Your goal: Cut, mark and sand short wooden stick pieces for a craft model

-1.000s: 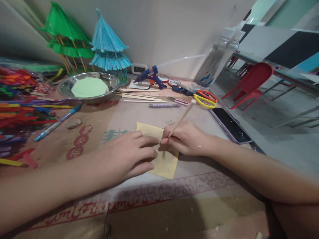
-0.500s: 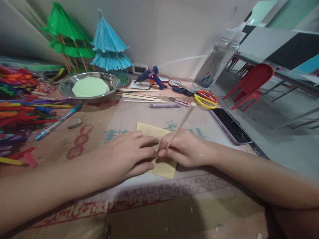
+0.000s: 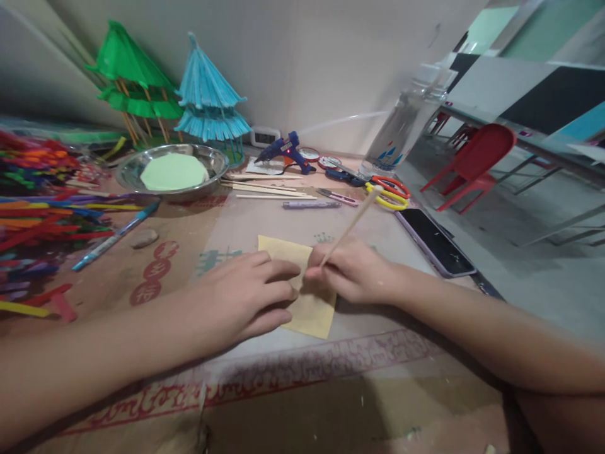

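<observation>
A pale yellow paper sheet (image 3: 309, 312) lies on the table in front of me. My left hand (image 3: 241, 299) rests flat on its left part, fingers stretched out and pressing it down. My right hand (image 3: 352, 271) is closed in a pinch on a thin wooden stick (image 3: 352, 224), held like a pen. The stick's lower end touches the paper beside my left fingertips, and its upper end slants up to the right.
Coloured craft sticks (image 3: 42, 208) are piled at the left. A metal bowl (image 3: 130, 170) holds a green disc. Behind stand green (image 3: 130, 75) and blue (image 3: 208, 94) stick pagodas, a glue gun (image 3: 286, 150), scissors (image 3: 387, 189), a water bottle (image 3: 401, 126) and a phone (image 3: 435, 239).
My right hand and the stick have shifted slightly back and forth over the paper. My left hand has stayed pressed on the sheet.
</observation>
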A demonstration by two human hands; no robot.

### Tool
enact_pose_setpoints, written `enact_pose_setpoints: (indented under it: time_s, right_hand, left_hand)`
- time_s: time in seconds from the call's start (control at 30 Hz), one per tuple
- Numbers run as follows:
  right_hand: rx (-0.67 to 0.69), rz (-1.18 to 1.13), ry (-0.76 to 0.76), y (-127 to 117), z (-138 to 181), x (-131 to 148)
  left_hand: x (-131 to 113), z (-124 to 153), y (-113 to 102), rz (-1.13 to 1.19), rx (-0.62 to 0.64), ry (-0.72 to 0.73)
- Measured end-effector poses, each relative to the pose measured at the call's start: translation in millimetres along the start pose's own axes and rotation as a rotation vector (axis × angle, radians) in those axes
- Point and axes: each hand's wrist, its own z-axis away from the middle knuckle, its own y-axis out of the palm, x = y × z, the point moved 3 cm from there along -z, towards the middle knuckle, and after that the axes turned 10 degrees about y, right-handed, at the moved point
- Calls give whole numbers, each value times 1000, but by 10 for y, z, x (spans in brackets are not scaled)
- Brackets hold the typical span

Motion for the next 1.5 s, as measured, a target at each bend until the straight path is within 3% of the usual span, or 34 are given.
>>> enact_pose_setpoints:
  time_s: [0.1,0.23,0.4,0.53,0.7,0.87,1.0,1.13,1.3,1.43,1.5]
  right_hand:
    - [51,-13,-84,26,6,43]
    - [-5,75,15,17,4,26]
    - [74,-26,-57,55,17,103]
    - [5,60,29,35,4,65]
    - [85,-51,-63,57,23,119]
    - [-5,46,-19,29,26,101]
    - [82,-58,-116,60,42,167]
    - [-15,110,-37,35,23,129]
    - [87,34,-112,61,26,152]
    - [-6,146,-18,29,14,100]
    - [13,87,-38,37,27,123]
  left_hand:
    - [-7,-8,-12,-2,-3,15]
    - [-8,0,-21,-11,-5,-2]
    - [-2,14,-3,3,-25,13]
    - [8,12,13,-12,-25,1]
    - [6,-7,11,-3,-27,29]
    - [1,0,2,-22,-23,18]
    - [-1,7,8,2,-10,18]
    - [0,3,5,-32,-26,22]
    - [0,-12,-1,-12,-14,20]
    - [-1,3,-6,-45,-47,23]
    - [2,7,-1,-34,-47,21]
